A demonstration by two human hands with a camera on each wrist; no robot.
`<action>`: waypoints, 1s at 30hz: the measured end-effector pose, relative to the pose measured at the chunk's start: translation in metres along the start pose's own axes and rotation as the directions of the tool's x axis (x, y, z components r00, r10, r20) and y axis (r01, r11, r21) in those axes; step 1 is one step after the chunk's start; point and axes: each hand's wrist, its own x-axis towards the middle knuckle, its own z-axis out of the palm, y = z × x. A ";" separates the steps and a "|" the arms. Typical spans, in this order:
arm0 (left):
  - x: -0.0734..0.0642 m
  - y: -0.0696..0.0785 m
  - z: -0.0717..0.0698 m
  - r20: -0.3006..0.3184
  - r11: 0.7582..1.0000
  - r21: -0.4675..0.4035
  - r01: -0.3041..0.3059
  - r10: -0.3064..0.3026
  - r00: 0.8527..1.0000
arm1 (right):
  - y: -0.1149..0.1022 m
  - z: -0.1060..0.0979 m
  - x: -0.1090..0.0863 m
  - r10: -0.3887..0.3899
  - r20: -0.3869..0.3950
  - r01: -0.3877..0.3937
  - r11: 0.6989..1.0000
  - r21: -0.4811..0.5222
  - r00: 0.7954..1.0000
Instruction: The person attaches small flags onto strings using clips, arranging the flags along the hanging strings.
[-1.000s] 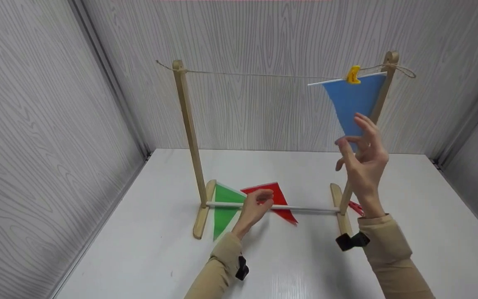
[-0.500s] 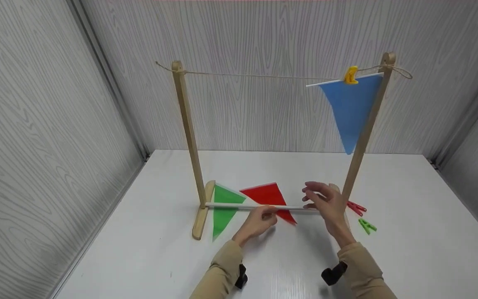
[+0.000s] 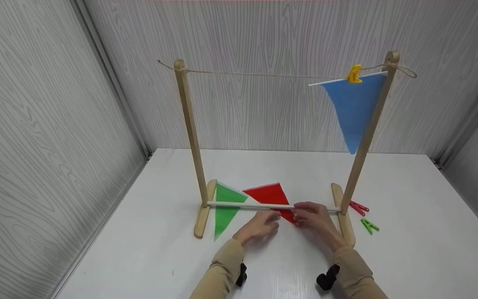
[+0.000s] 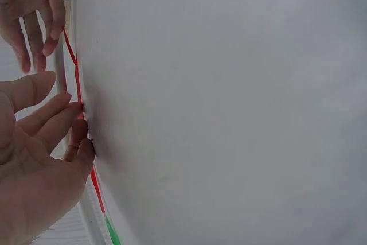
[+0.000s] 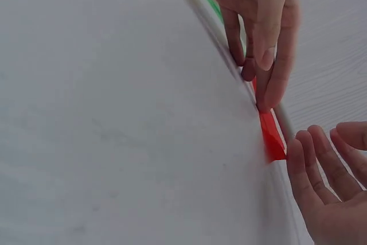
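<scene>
A red triangular flag (image 3: 266, 194) lies flat on the table, partly under the white crossbar (image 3: 257, 205) of a wooden stand. At its near side my left hand (image 3: 259, 226) rests with fingertips on the flag's edge, thumb held apart in the left wrist view. From the right, my right hand (image 3: 315, 222) reaches low, its relaxed fingers right at the red flag's pointed tip (image 5: 275, 150); the thumb is spread away from them. To the left lies a green triangular flag (image 3: 226, 211), also crossed by the bar. Neither hand has its fingers wrapped round anything.
Between two wooden posts (image 3: 191, 137) runs a string (image 3: 255, 74). From its right end hangs a blue flag (image 3: 351, 108) on a yellow clothespin (image 3: 354, 74). Red clothespins (image 3: 359, 207) and a green clothespin (image 3: 370, 226) lie right of the stand's right foot (image 3: 346, 232).
My right hand has come down from the hanging blue flag and moved left to the red flag's tip. My left hand has shifted slightly nearer, from over the bar to the red flag's near edge.
</scene>
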 end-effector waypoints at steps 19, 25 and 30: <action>0.002 -0.009 -0.005 0.002 0.998 -0.034 -0.051 0.052 0.999 | 0.018 -0.016 0.005 -0.028 0.144 0.042 0.994 -0.098 0.989; 0.001 -0.011 -0.006 0.013 0.995 -0.095 -0.039 0.040 0.999 | 0.015 -0.012 0.006 -0.033 0.109 0.057 0.972 -0.228 0.993; 0.000 -0.010 -0.005 -0.016 0.998 -0.038 -0.040 0.040 0.999 | 0.013 -0.011 0.003 -0.056 0.133 0.095 0.946 -0.310 0.989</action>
